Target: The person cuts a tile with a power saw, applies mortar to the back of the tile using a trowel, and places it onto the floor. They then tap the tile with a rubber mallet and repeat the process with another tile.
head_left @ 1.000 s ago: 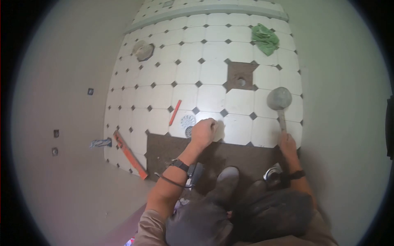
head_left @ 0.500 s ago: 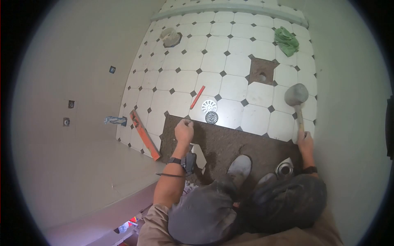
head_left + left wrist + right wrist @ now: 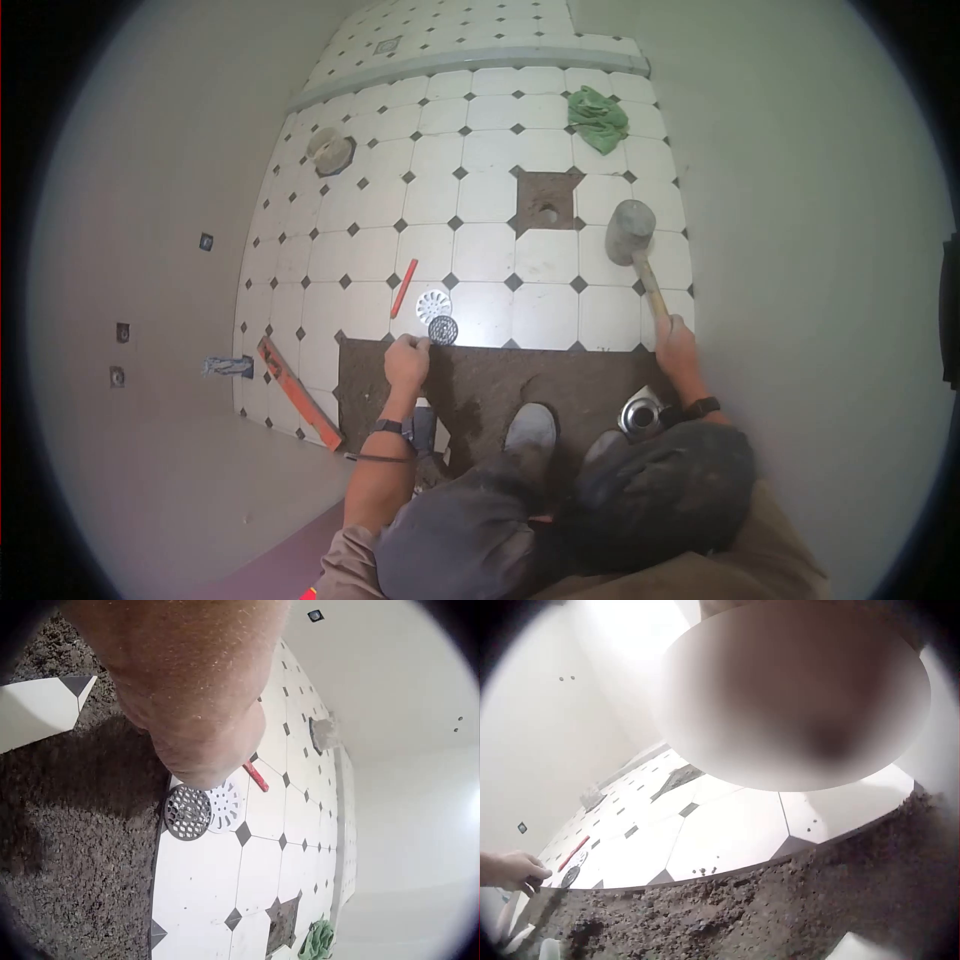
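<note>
In the head view my right hand (image 3: 678,350) grips the wooden handle (image 3: 652,285) of a rubber mallet. Its grey head (image 3: 630,230) is over the white tiles. My left hand (image 3: 407,362), fingers curled, hovers at the edge of the dark mortar bed (image 3: 500,385). A small dark piece (image 3: 534,884) shows at its fingertips in the right wrist view. Beside that hand lie a dark round drain grate (image 3: 187,813) and a white slotted one (image 3: 225,806), overlapping at the tile edge. A red carpenter's pencil (image 3: 404,288) lies just beyond them.
An orange level (image 3: 300,392) lies by the left wall. A metal drain fitting (image 3: 640,413) sits near my shoes (image 3: 530,430). Farther out are a square hole (image 3: 545,200) in the tiling, a green cloth (image 3: 598,120) and a whitish bundle (image 3: 328,150). A cut white tile (image 3: 37,712) rests on the mortar.
My left hand has moved left, from over the tile right of the grates to the mortar edge at their left. The right hand keeps its grip on the mallet; the head view has shifted.
</note>
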A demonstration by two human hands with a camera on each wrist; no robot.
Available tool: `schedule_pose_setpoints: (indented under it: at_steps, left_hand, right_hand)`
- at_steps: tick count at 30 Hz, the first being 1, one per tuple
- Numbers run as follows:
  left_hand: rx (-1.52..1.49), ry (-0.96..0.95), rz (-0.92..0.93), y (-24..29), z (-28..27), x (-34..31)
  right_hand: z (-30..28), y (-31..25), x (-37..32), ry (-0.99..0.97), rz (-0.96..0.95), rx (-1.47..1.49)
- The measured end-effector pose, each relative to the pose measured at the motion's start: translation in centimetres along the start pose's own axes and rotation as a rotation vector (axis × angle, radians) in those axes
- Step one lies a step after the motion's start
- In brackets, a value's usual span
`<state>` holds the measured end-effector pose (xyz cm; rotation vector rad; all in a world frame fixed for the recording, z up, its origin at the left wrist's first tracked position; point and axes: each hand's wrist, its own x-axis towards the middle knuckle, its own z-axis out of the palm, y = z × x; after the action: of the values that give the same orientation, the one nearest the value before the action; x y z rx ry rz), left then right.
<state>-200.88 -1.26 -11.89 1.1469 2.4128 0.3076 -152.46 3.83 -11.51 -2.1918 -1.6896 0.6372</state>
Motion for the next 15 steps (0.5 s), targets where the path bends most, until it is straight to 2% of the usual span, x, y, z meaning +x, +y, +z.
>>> schedule_pose_setpoints:
  at_steps: [3,6,9,12,15]
  left_hand:
    - [-0.038,0.038,-0.003,-0.3,0.0,-0.1]
    - [-0.081,0.11,0.001,-0.5,-0.2,0.0]
    - [-0.086,0.163,-0.008,-1.1,-0.1,-0.3]
    - [-0.09,0.209,-0.006,-2.0,0.2,0.2]
    - [-0.099,0.258,0.001,-2.7,0.5,0.6]
  right_hand:
    - [0.8,0.3,0.7,0.08,-0.084,0.109]
    - [3.3,3.9,2.6,0.07,-0.053,0.269]
    - [-0.8,-2.3,0.1,-0.184,0.347,0.832]
    - [-1.2,-2.1,-0.3,-0.329,0.418,1.07]
    - [-0.7,-0.6,-0.2,-0.332,0.479,1.102]
